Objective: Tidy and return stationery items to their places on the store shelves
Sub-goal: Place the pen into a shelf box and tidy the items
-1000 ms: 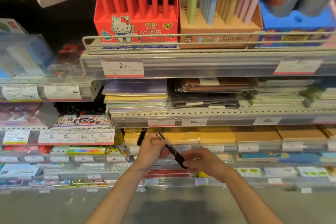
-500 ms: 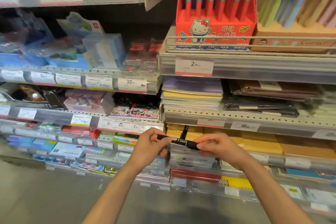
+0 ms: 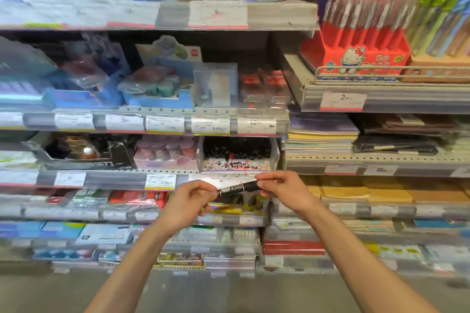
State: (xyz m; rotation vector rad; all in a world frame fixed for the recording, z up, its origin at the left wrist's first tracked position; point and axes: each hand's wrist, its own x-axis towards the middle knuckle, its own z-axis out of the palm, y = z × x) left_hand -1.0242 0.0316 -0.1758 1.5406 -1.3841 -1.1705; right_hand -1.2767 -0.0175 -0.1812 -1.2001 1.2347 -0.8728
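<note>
A black marker pen [image 3: 237, 188] lies nearly level between both hands, in front of the shelves at mid height. My left hand [image 3: 189, 204] pinches its left end and my right hand [image 3: 284, 190] pinches its right end. Just above and behind the pen stands a clear box of black markers [image 3: 237, 154] with a scribbled test strip on its front. The picture is blurred by motion.
Left shelves [image 3: 142, 122] hold boxed small goods with price labels. On the right, notebook stacks [image 3: 320, 137], brown envelopes [image 3: 366, 190] and a red cat-print pen display [image 3: 356, 40] sit on their shelves. Grey floor lies below.
The view has swung left and up, so the marker box now sits straight ahead. Both hands keep hold of the black pen, which has turned from slanted to nearly level.
</note>
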